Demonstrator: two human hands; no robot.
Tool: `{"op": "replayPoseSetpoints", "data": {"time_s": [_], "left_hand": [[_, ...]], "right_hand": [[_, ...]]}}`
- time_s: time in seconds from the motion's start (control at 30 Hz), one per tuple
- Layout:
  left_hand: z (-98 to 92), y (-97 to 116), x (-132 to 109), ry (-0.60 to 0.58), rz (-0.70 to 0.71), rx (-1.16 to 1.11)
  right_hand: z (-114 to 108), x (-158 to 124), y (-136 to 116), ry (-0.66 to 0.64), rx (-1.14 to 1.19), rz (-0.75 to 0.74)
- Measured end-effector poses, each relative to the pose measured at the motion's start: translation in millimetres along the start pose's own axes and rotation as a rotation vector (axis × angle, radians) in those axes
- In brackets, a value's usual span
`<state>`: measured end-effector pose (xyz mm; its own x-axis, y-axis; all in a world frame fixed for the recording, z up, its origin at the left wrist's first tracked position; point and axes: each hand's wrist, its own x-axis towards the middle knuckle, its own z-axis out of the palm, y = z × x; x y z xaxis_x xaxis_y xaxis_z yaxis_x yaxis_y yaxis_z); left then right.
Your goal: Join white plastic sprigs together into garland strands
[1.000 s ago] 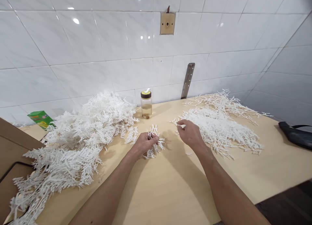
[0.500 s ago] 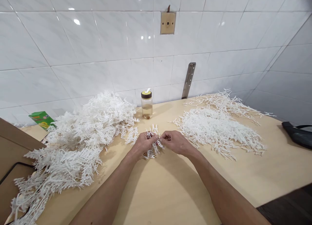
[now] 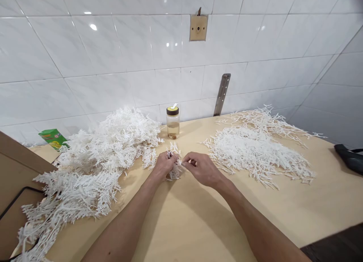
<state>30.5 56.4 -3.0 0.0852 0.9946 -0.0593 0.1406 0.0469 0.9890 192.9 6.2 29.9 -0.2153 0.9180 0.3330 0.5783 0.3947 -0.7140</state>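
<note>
- My counter (image 3: 283, 212) runs from the tiled wall (image 3: 127, 46) at its back edge toward me.
- The biggest thing on it is a heap of white branching sprigs (image 3: 107, 152), piled on the left side and trailing down to the near left corner, beside a cardboard box (image 3: 17, 171).
- A flatter pile of white sprigs (image 3: 258, 152) spreads over the right half, well apart from the heap; behind it, thin white stems (image 3: 263, 120) lie loose toward the far right corner.
- My right hand (image 3: 185, 164) is just right of the middle, thumb and forefinger brought nearly together beside the bunch. I can't tell whether a strand is caught between the tips.
- My left hand (image 3: 173, 159) is closed, thumb against fingers, pinching a small white bunch (image 3: 175, 173) near the counter's middle.
- That bunch sits at my left fingertips: some twigs poke up beyond the thumb toward the back edge, the rest hang below on the near side, between my two hands.
- A lidded jar (image 3: 173, 127) with pale liquid stands beyond the bunch, close to the back edge.
- A green packet (image 3: 53, 139) leans near the far left corner, behind the heap.
</note>
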Motion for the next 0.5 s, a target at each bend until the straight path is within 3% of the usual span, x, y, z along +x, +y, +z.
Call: {"op": "replayPoseSetpoints", "data": {"time_s": [0.1,0.23,0.33,0.4,0.5], "left_hand": [[-1.7,1,-2,-0.059,0.069,0.043],[-0.9,0,-5,-0.106,0.145,0.087],[-0.3,-1,-5,-0.127,0.147,0.101],[0.0,-2,-5,-0.140,0.144,0.095],[0.8,-2,-5,-0.165,0.165,0.094]], "right_hand": [[-12,4,15,0.163,-0.073,0.139],[-37,4,48,0.335,-0.361,0.365],[-45,3,56,0.420,-0.474,0.377],[-42,3,49,0.361,-0.362,0.332],[-27,4,30,0.101,-0.079,0.245]]}}
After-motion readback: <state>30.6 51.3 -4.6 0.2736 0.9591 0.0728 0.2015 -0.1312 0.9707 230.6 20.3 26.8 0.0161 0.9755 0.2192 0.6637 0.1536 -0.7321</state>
